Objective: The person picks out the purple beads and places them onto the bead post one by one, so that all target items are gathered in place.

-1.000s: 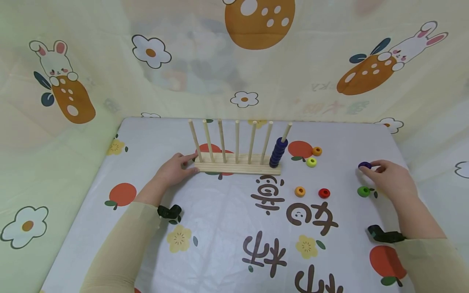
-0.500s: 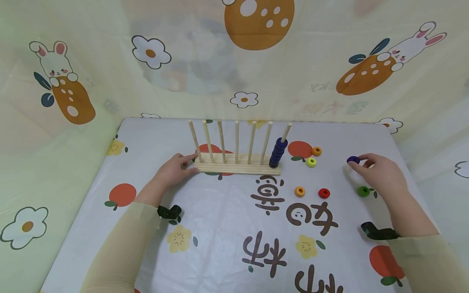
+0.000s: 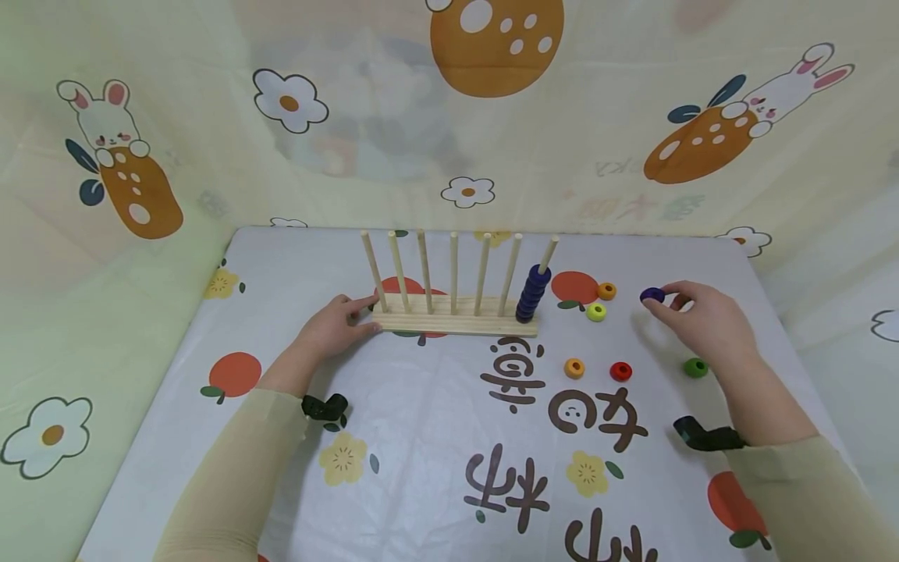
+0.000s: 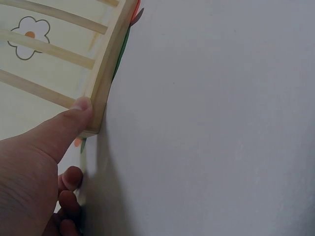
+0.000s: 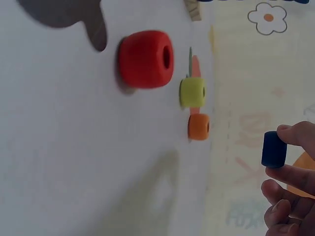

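A wooden peg stand (image 3: 456,321) with a row of upright pegs stands on the table, dark blue beads (image 3: 531,297) stacked on its rightmost peg. My left hand (image 3: 332,326) holds the stand's left end. In the left wrist view its thumb (image 4: 78,110) lies on the base's edge; the other fingers are partly hidden. Right of the stand, my right hand (image 3: 712,321) pinches a dark blue bead (image 3: 652,296) between thumb and finger, above the table. The right wrist view shows this blue bead (image 5: 274,149) from the side, its hole out of sight.
Loose beads lie between stand and right hand: an orange bead (image 3: 607,291), a yellow-green bead (image 3: 596,312), another orange bead (image 3: 574,368) and a red bead (image 3: 621,371). A green bead (image 3: 695,368) lies near the right wrist. A printed curtain (image 3: 393,156) rises behind the table.
My right hand has moved left and slightly away from me, carrying the blue bead toward the stand. The left hand and the stand have stayed in place.
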`<state>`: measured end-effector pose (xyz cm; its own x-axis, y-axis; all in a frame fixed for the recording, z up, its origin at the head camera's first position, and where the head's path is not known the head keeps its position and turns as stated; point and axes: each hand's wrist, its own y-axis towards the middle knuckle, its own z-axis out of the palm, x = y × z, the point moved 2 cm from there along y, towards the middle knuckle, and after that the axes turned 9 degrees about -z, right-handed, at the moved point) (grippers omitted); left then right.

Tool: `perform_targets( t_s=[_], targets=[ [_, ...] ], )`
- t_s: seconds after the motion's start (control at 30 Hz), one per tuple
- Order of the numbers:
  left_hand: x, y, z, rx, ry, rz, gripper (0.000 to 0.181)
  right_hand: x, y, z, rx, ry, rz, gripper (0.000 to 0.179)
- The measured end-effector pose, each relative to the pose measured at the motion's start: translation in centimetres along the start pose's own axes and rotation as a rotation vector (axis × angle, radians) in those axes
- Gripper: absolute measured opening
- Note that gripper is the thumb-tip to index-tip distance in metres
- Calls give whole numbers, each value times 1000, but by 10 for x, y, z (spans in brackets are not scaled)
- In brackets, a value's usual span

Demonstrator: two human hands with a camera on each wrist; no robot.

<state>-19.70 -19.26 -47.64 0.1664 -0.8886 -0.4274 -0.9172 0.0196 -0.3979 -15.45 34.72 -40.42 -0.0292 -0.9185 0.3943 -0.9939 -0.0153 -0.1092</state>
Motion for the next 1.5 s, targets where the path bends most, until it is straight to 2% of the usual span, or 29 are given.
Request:
perform_targets(
  t_s=[0.3, 0.6, 0.97, 1.23, 1.5],
  targets=[
    [0, 0, 0, -1, 1, 1, 67, 28, 2, -4, -68, 14, -52, 80],
    [-1, -1, 0, 1, 5, 4, 66, 57, 1, -9, -95, 45, -75, 76],
    [1, 1, 1, 4, 2, 2, 66, 88, 3, -16, -135, 104, -97, 65],
    [2, 2, 1, 2, 3, 12, 66, 111, -1, -23, -193, 151, -131, 64],
    [1, 2, 2, 2, 4, -9, 66, 135, -4, -32, -264, 204, -182, 62]
  ],
)
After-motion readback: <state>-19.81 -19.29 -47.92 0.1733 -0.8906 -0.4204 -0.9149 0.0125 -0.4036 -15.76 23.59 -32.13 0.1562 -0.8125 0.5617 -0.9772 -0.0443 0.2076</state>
